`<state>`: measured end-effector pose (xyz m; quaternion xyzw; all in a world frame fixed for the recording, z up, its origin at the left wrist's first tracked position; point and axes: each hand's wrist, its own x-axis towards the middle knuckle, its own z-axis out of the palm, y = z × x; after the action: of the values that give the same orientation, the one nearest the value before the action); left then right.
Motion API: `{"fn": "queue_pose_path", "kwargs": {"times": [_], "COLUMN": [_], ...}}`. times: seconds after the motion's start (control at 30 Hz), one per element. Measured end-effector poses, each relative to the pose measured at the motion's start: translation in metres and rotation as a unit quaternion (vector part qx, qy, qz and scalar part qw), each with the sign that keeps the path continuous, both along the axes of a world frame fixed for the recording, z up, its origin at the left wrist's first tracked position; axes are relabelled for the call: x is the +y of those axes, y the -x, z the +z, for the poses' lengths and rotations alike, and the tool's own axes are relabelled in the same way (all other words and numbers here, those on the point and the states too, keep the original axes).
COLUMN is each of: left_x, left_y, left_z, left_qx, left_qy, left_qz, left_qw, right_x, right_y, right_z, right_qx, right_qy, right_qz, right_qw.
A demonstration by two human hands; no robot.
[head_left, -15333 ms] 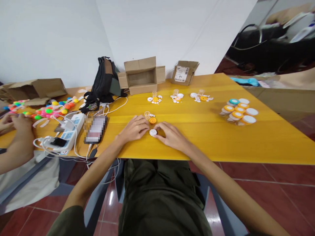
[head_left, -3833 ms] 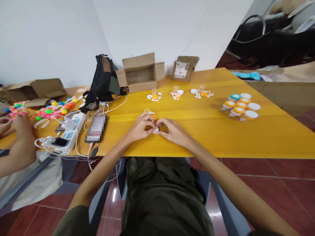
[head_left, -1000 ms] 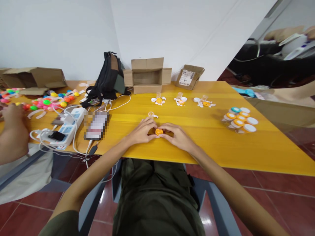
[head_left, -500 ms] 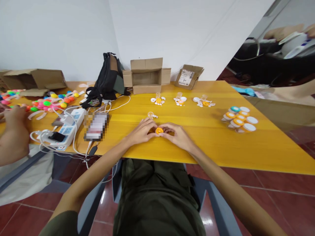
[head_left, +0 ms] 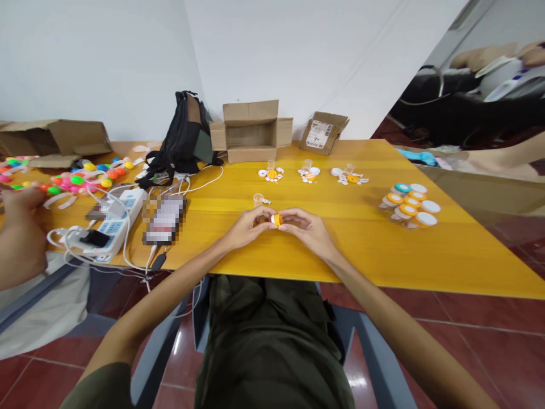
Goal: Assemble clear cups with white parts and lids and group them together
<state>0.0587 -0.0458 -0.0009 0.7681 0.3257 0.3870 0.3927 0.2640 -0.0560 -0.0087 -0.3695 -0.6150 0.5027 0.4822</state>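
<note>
Between my two hands, a little above the table [head_left: 340,238], is a small orange cap [head_left: 278,220] with a white part against its left side. My left hand [head_left: 250,227] pinches it from the white side. From the orange side, my right hand [head_left: 307,228] grips it with thumb and fingers. Just beyond my left hand stands a clear plastic cup [head_left: 258,199], with small white pieces [head_left: 266,201] beside it. Farther back lie three groups of orange, white and clear parts [head_left: 271,174]. Off to the right, several clear containers with orange, white and teal lids [head_left: 409,205] stand clustered.
An open cardboard box [head_left: 251,136], a smaller box [head_left: 323,133] and a black backpack [head_left: 183,133] line the wall. Left of me are a phone [head_left: 165,218], a power strip [head_left: 121,218] with cables, colourful balls [head_left: 76,180] and another person's hand [head_left: 21,199].
The orange cap has turned from facing up to lying sideways, showing its white part on the left. Both hands have lifted slightly with it and drawn closer together.
</note>
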Motion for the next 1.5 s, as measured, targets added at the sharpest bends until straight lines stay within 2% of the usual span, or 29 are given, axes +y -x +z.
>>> {"fn": "queue_pose_path", "kwargs": {"times": [0.1,0.3,0.57,0.87,1.3,1.5], "left_x": [0.000,0.000,0.000,0.001,0.004,0.003], "left_y": [0.001,0.004,0.005,0.006,0.005,0.005], "left_z": [0.000,-0.001,-0.004,-0.007,-0.010,-0.011], "left_qx": [-0.009,0.009,0.037,0.049,0.034,0.040], "left_qy": [-0.004,-0.062,-0.105,-0.180,-0.188,-0.188], "left_qz": [-0.005,-0.016,-0.011,0.016,0.011,0.013], "left_qw": [1.000,0.998,0.994,0.982,0.981,0.981], "right_x": [-0.001,-0.003,-0.003,-0.006,-0.006,-0.006], "right_y": [0.000,0.001,0.000,0.002,0.001,0.002], "right_z": [0.000,0.000,0.002,0.003,-0.002,-0.001], "right_qx": [0.002,0.009,-0.024,-0.032,-0.010,-0.018], "right_qy": [0.003,0.019,0.004,-0.005,-0.064,-0.062], "right_qz": [0.004,0.005,0.003,-0.004,-0.020,-0.026], "right_qw": [1.000,1.000,1.000,0.999,0.998,0.998]}}
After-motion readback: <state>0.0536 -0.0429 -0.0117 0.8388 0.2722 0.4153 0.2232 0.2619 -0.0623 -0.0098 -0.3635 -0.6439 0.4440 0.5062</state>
